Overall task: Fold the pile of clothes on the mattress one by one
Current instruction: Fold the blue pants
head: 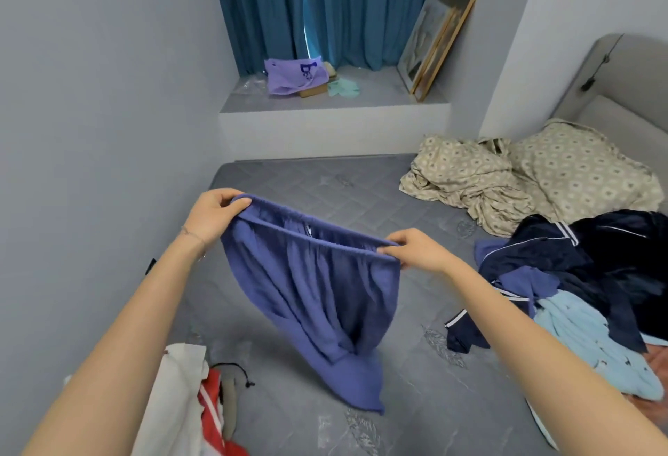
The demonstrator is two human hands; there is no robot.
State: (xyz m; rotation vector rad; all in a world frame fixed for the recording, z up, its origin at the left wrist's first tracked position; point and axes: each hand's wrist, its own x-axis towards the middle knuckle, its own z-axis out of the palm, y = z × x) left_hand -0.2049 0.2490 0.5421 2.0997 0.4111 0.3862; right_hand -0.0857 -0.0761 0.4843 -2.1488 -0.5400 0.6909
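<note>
A person holds a blue-violet, crinkled cloth garment with a gathered elastic waistband up over a grey quilted mattress. The left grip, a bare hand with a thin bracelet at the wrist, is clenched on the left end of the waistband, thumb on the near side and fingers curled over the top. The right grip pinches the right end of the same band, so the waist is stretched open between the two. The cloth hangs in folds, and its lower end appears to touch the mattress near the middle of the view. To the right lies the pile of clothes: dark navy pieces with white piping on top, with a light blue garment spilling toward the near edge. Beyond the pile sits crumpled beige bedding with a flower print, and beside it a pillow in the same print, which lies against a grey padded headboard. At the lower left, a white cloth lies touching a red garment with white stripes. Behind the mattress, a pale window ledge carries a purple bag and leaning framed pictures in front of teal curtains.
</note>
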